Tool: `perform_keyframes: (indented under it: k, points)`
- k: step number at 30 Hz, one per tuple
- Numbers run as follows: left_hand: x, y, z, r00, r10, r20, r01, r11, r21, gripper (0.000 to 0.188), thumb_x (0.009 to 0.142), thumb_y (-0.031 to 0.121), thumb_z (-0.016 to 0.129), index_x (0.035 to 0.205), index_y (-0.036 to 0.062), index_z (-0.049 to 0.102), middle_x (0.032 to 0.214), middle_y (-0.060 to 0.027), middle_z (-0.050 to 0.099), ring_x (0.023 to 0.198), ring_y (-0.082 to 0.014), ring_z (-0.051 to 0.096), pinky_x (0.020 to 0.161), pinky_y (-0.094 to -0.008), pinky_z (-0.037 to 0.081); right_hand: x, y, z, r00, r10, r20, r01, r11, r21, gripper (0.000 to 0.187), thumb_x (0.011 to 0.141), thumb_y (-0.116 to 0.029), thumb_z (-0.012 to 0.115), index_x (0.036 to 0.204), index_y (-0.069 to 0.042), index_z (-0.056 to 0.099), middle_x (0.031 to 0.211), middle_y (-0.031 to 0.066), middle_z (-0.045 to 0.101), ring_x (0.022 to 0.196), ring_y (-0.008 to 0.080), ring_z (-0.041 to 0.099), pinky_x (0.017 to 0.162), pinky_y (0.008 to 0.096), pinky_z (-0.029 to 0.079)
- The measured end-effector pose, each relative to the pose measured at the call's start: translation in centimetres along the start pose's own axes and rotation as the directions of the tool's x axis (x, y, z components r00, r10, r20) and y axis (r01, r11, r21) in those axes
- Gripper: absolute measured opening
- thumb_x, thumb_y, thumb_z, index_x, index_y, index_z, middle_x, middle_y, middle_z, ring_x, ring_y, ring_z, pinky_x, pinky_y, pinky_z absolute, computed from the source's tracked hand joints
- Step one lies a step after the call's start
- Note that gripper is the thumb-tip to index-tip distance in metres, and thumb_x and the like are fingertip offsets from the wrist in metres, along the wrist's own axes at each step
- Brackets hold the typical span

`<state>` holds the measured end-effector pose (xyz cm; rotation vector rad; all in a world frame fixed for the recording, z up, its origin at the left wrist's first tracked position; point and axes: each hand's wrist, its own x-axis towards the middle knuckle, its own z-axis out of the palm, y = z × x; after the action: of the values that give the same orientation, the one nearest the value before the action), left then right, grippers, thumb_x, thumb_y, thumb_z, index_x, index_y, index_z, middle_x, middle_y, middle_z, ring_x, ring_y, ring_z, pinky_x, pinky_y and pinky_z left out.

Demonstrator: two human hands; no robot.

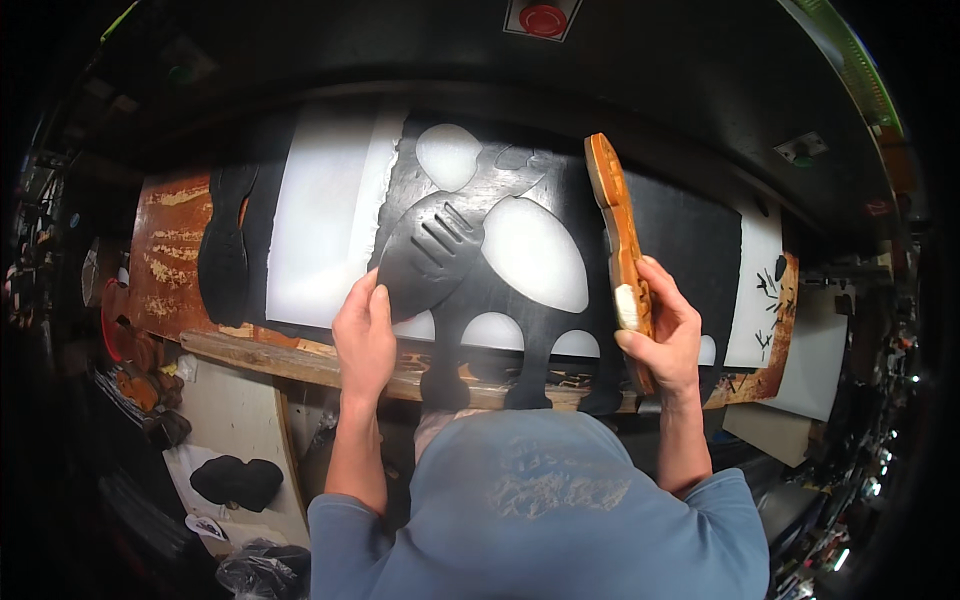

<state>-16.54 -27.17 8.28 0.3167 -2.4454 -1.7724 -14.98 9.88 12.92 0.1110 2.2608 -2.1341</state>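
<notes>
My left hand [364, 340] pinches the lower left edge of a black sole-shaped piece [420, 270], with several slits in its broad end. It overlaps a black sheet [410, 170] that has sole-shaped holes cut through it. White shows through those holes. My right hand [668, 325] grips an orange-brown sole-shaped cutting die [618, 215], stood on edge above the sheet's right part, with its fingers behind and thumb in front. A pale patch marks the die near my thumb. Narrow tongues of the sheet [445, 360] hang over the front edge towards my body.
A worn brown board [165, 240] lies at the left, with dark sole-shaped pieces [225, 250] and a white sheet [315, 220] beside it. A wooden bar [300, 362] runs along the front. The dark machine beam above bears a red button [543, 20]. Black scraps [768, 290] lie at right.
</notes>
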Motion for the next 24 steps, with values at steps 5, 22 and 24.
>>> perform_keyframes:
  k: [5, 22, 24]
  points:
    - [0.5, -0.1, 0.5, 0.994, -0.101, 0.031, 0.105, 0.966, -0.235, 0.036, 0.11, 0.008, 0.061, 0.14, -0.0119, 0.058, 0.119, -0.015, 0.075, 0.107, -0.0127, 0.068, 0.094, -0.0274, 0.053, -0.1, 2.0, 2.1, 0.949, -0.282, 0.14, 0.271, 0.503, -0.821, 0.077, 0.065, -0.018, 0.084, 0.138, 0.0, 0.068, 0.153, 0.0307, 0.045, 0.129, 0.0448, 0.051, 0.11, 0.0524, 0.046]
    - [3.0, -3.8, -7.1, 0.903, 0.137, -0.407, -0.186, 0.979, -0.082, 0.029, 0.11, 0.008, 0.061, 0.134, -0.0075, 0.062, 0.123, -0.0102, 0.071, 0.111, -0.013, 0.065, 0.1, -0.0276, 0.051, -0.3, 2.7, 2.1, 0.952, -0.281, 0.121, 0.25, 0.489, -0.835, 0.077, 0.068, -0.022, 0.081, 0.143, -0.007, 0.066, 0.156, 0.0325, 0.042, 0.133, 0.0488, 0.048, 0.112, 0.0548, 0.044]
    - [4.4, -5.0, -9.1, 0.816, 0.151, -0.558, -0.155, 0.987, 0.041, 0.027, 0.11, 0.006, 0.06, 0.133, -0.0081, 0.063, 0.122, -0.014, 0.073, 0.11, -0.0167, 0.068, 0.099, -0.0299, 0.053, -0.3, 2.7, 2.1, 0.958, -0.263, 0.112, 0.232, 0.486, -0.843, 0.077, 0.068, -0.022, 0.08, 0.143, -0.007, 0.066, 0.157, 0.0326, 0.042, 0.135, 0.0491, 0.047, 0.113, 0.0553, 0.044]
